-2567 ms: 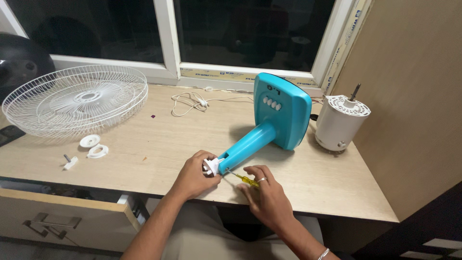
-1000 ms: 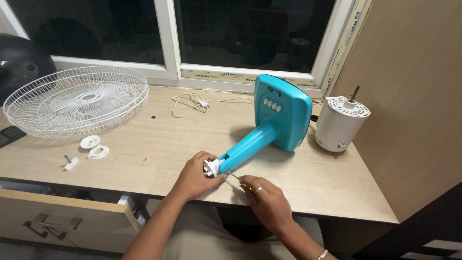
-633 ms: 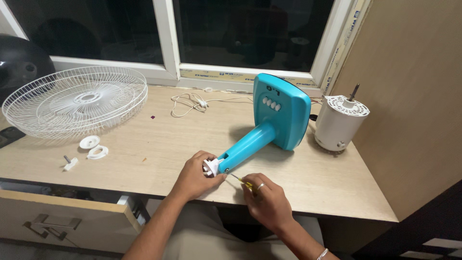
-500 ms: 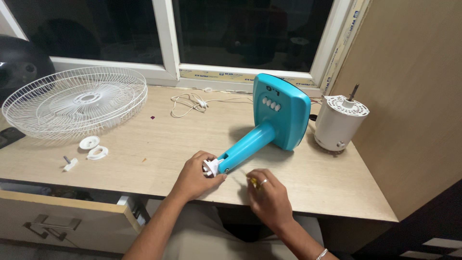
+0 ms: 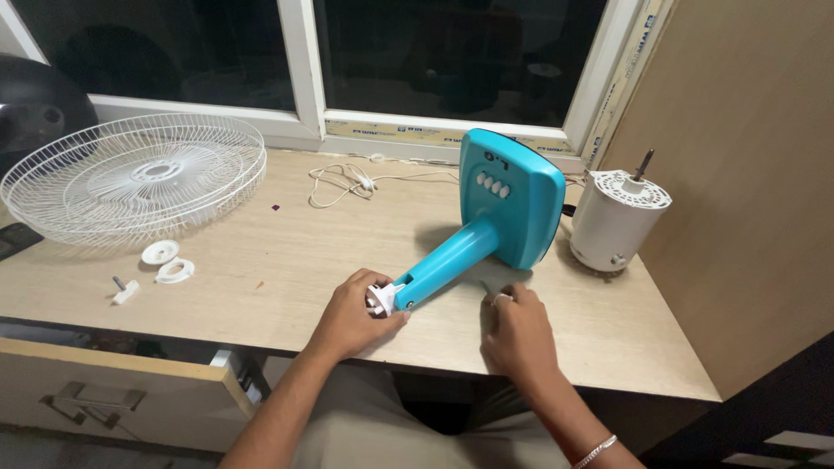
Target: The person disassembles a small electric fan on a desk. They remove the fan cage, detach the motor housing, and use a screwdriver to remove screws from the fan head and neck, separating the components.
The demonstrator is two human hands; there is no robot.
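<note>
A head-worn camera looks down at a pale wooden worktop (image 5: pixel 261 260) below a dark window. A turquoise fan stand (image 5: pixel 486 226) lies on its side in the middle of the worktop, its flat base with four white buttons tipped up toward the far right and its round stem pointing toward the near edge. At the stem's near end is a white fitting (image 5: pixel 382 300). The left hand (image 5: pixel 352 313) curls around that end, grasping the white fitting with thumb and fingers. The right hand (image 5: pixel 519 334) rests knuckles-up on the worktop just right of the stem, fingers curled under; a ring shows on one finger and a thin bracelet on the wrist. Whether it grips anything cannot be told.

On the far left lies a white wire fan guard (image 5: pixel 130 174), face up. Near it sit two small white ring-shaped parts (image 5: pixel 168 260) and a small white piece with a screw (image 5: pixel 123 291). A thin white cord (image 5: pixel 356 178) is loosely coiled by the window sill. On the far right a white cylindrical fan motor (image 5: pixel 617 221) stands upright, shaft up, just beside the stand's base. A drawer (image 5: pixel 122 386) hangs open below the worktop at the near left.
</note>
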